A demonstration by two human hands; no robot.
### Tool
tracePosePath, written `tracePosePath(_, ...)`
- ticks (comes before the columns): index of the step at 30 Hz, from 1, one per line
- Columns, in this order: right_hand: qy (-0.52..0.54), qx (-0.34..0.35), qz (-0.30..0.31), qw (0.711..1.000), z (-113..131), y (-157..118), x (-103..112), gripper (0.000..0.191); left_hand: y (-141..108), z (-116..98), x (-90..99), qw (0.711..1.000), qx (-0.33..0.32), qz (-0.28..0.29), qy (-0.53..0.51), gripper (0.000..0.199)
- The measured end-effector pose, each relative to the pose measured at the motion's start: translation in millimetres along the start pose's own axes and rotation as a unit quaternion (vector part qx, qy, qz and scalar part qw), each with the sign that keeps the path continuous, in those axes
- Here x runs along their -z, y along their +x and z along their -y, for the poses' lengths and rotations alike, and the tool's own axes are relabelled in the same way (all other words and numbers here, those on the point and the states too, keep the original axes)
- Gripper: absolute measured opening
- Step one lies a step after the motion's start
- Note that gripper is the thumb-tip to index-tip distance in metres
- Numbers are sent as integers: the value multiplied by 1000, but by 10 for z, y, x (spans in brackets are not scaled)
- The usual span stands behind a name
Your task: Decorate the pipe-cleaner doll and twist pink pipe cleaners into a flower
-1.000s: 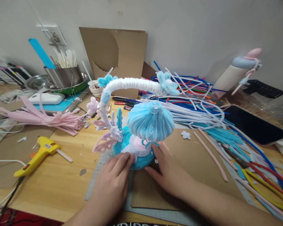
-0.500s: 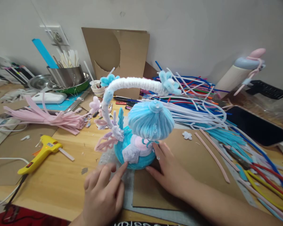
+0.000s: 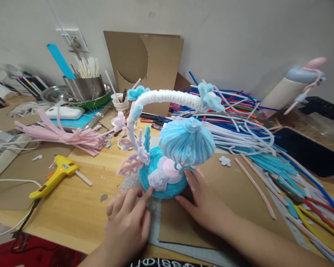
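A pipe-cleaner lamp [image 3: 167,187] stands in front of me, with a round turquoise base and a white arched stem [image 3: 169,97] trimmed with blue and pink flowers. Its pleated blue shade [image 3: 187,142] sits over the right part of the base. My left hand [image 3: 129,218] has its index finger stretched to a pale lilac piece [image 3: 158,180] at the base's front, the other fingers curled, holding nothing. Around the base's right side, my right hand [image 3: 202,196] has its thumb in front and its fingers partly hidden behind the shade. A small white flower [image 3: 225,161] lies to the right on cardboard.
A yellow glue gun [image 3: 54,176] lies at left near pink pipe cleaners [image 3: 69,135]. Bundles of white and blue pipe cleaners [image 3: 233,133] fill the back right. Pliers [image 3: 292,194], a phone [image 3: 308,152] and a bottle [image 3: 284,89] are at right. Cardboard [image 3: 167,55] leans on the wall.
The whole view has shifted slightly, so things appear a little farther right. Both hands keep about the same places on the lamp.
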State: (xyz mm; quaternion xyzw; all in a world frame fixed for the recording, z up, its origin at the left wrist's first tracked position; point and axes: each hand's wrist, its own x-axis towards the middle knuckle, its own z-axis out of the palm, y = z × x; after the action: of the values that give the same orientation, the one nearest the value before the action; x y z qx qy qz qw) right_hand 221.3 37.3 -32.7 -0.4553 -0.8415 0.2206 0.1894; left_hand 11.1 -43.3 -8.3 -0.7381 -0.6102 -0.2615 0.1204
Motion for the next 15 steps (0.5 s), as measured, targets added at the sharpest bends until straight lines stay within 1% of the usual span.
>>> tracePosePath(5,38,-13,12,999,21,29,49,70,-8,-5,-34,1000,13,19,-6,30)
tracePosePath(11,31,-17,-9,999,-37,11,-24,69,7,24,-43,998,14,46,-32,34)
tracePosePath(13,23,-16,-12,1000,-49,8,-43,66,18,26,-34,998,26,35,-47,32)
tracePosePath(15,14,-15,-12,1000,-51,6,-50,63,31,15,-22,997,31,11,-63,31)
